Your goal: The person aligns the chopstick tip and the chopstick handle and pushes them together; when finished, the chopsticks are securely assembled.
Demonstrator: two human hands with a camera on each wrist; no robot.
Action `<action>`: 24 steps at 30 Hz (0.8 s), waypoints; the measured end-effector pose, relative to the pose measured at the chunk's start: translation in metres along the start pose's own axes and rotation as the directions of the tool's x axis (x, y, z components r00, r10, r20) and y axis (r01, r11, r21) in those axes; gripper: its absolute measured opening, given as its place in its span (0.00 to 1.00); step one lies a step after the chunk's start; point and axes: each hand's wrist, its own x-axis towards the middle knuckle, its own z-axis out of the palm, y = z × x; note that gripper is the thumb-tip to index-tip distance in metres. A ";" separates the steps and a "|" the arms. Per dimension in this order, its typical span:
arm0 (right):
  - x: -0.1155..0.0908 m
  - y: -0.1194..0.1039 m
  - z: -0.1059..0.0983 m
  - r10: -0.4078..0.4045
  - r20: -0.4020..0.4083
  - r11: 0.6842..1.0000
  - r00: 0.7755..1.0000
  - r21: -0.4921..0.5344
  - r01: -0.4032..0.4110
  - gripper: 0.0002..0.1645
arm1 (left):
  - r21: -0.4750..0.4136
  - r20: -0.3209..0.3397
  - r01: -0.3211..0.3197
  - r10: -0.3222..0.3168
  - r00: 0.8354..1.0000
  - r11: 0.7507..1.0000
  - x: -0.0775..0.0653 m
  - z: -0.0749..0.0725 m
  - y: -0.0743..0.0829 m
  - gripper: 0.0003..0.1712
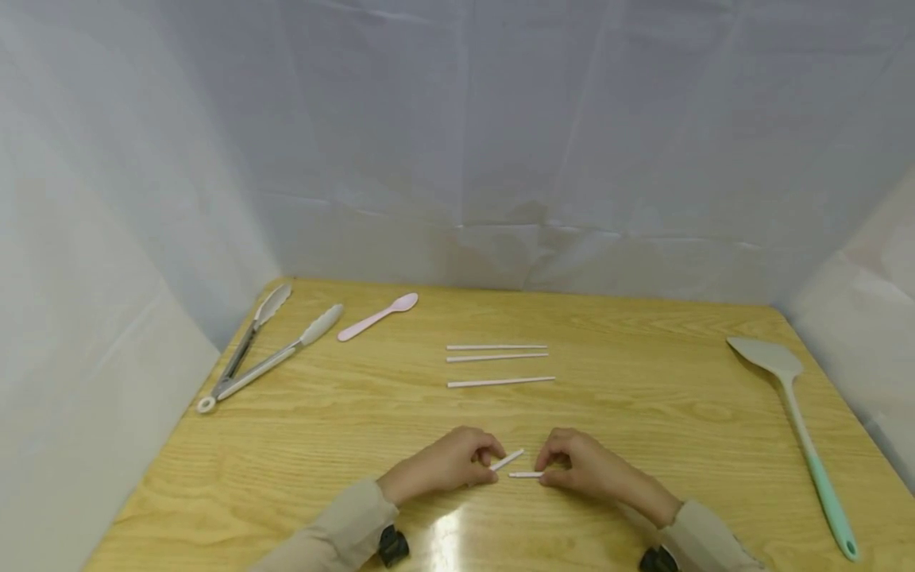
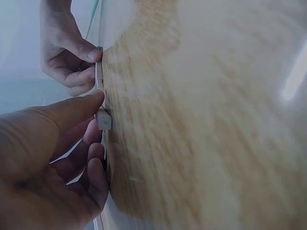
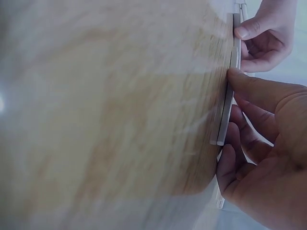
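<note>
Near the front middle of the table, my left hand (image 1: 456,461) pinches a short pale chopstick piece (image 1: 509,459) between thumb and fingers, tilted up to the right. Facing it, my right hand (image 1: 589,469) pinches another pale chopstick piece (image 1: 526,475), which lies nearly level and points left. In the head view a small gap separates the two pieces. The left wrist view shows the blunt squared end (image 2: 104,120) of the left piece close to the tabletop. Along the table surface runs the right piece (image 3: 227,110) in the right wrist view, partly covered by my thumb.
Beyond the hands lie three pale pink chopsticks (image 1: 500,382), roughly parallel. A pink spoon (image 1: 379,316) and spread metal tongs (image 1: 264,369) rest at the left. On the right is a spatula (image 1: 799,417) with a green handle end. White sheeting (image 1: 457,159) surrounds the wooden table (image 1: 643,381).
</note>
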 end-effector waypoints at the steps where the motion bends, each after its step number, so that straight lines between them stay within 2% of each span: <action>1: 0.000 0.000 0.000 0.007 0.005 1.000 1.000 0.004 -0.007 0.03 | -0.009 0.000 0.001 -0.001 1.000 1.000 0.000 0.000 0.000 0.14; 7: 0.000 0.001 0.000 0.011 0.010 1.000 1.000 0.011 -0.011 0.02 | -0.042 -0.013 0.008 -0.009 1.000 0.999 0.000 0.001 -0.003 0.13; 19: 0.001 0.002 -0.001 0.031 0.010 0.999 0.999 0.020 -0.031 0.02 | -0.047 -0.056 0.010 -0.013 0.998 0.999 0.002 0.004 -0.011 0.11; 24: 0.001 0.001 -0.002 0.045 -0.003 0.997 0.999 0.066 -0.045 0.01 | -0.066 -0.086 0.014 -0.020 0.996 0.998 0.000 0.005 -0.010 0.09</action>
